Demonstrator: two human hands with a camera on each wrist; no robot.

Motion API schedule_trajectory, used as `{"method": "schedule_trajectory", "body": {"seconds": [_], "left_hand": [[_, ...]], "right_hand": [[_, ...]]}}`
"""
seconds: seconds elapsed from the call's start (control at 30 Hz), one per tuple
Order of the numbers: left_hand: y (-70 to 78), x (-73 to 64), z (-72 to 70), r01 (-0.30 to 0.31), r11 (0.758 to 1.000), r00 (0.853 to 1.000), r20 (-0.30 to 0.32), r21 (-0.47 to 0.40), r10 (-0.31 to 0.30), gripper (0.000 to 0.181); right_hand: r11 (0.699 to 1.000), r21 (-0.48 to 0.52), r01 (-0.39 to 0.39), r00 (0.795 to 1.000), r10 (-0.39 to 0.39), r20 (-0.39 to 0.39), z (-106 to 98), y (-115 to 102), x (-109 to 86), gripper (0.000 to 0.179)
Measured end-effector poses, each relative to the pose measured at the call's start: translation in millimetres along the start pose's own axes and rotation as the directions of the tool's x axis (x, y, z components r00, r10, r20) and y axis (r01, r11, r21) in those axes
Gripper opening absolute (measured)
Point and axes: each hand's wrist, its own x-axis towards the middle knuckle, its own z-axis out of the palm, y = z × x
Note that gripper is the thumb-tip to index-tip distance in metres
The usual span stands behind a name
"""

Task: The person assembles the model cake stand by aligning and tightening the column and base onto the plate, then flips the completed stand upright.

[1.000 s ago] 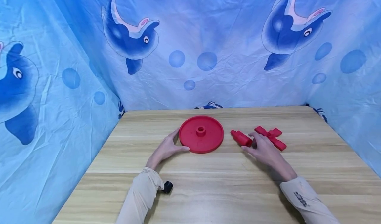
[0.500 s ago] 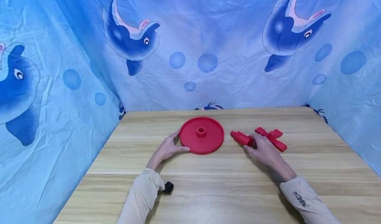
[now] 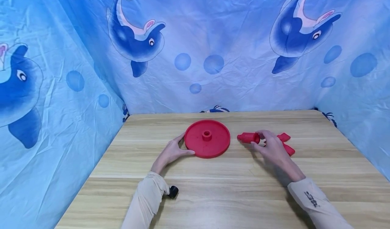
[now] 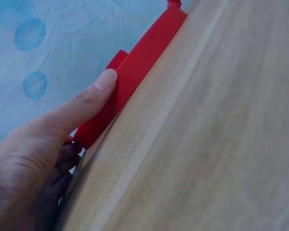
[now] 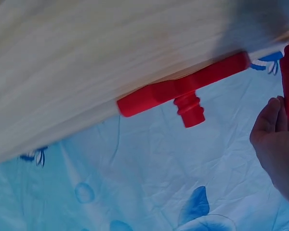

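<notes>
A round red disc (image 3: pixel 195 144) with a raised rim and a hollow hub lies on the wooden table. My left hand (image 3: pixel 172 154) holds its left edge, the thumb on the near side and the fingers round the far side. The left wrist view shows the thumb pressed on the disc's rim (image 4: pixel 144 57). To the disc's right, my right hand (image 3: pixel 272 149) grips the wide, hollow end of a red bottle-shaped cylinder (image 3: pixel 247 137), its narrow neck pointing left. A red cross-shaped piece (image 3: pixel 287 149) lies behind that hand, partly hidden; its ridged stub (image 5: pixel 189 109) shows in the right wrist view.
The wooden table (image 3: pixel 207 188) ends at a blue dolphin-print cloth (image 3: pixel 231 29) at the back and both sides. A small black device (image 3: pixel 173 191) sits at the left sleeve's cuff.
The red cylinder has swung from a diagonal slant to nearly level, as my right hand has turned and shifted slightly, covering more of the cross piece. My left hand keeps its hold on the disc.
</notes>
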Motion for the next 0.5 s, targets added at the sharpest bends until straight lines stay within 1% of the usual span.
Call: {"method": "schedule_trajectory", "body": {"seconds": [0.13, 0.27, 0.4, 0.5], "left_hand": [[-0.6, -0.5, 0.5, -0.005, 1.0, 1.0, 0.0, -0.006, 0.005, 0.108], [-1.0, -0.9, 1.1, -0.013, 1.0, 1.0, 0.0, -0.007, 0.013, 0.108], [-1.6, -0.2, 1.7, -0.012, 1.0, 1.0, -0.001, 0.002, 0.012, 0.109], [-2.1, 0.0, 1.9, -0.01, 1.0, 1.0, -0.003, 0.005, 0.011, 0.109]], "right_hand": [[0.999, 0.02, 0.043, 0.998, -0.042, -0.039, 1, -3, 6.1, 0.05], [0.997, 0.029, 0.073, 0.995, -0.071, -0.064, 4, -10, 13.8, 0.052], [0.995, 0.033, 0.091, 0.995, -0.089, -0.055, 7, -20, 22.3, 0.057], [0.993, 0.052, 0.103, 0.994, -0.101, -0.037, 11, -26, 28.2, 0.058]]}}
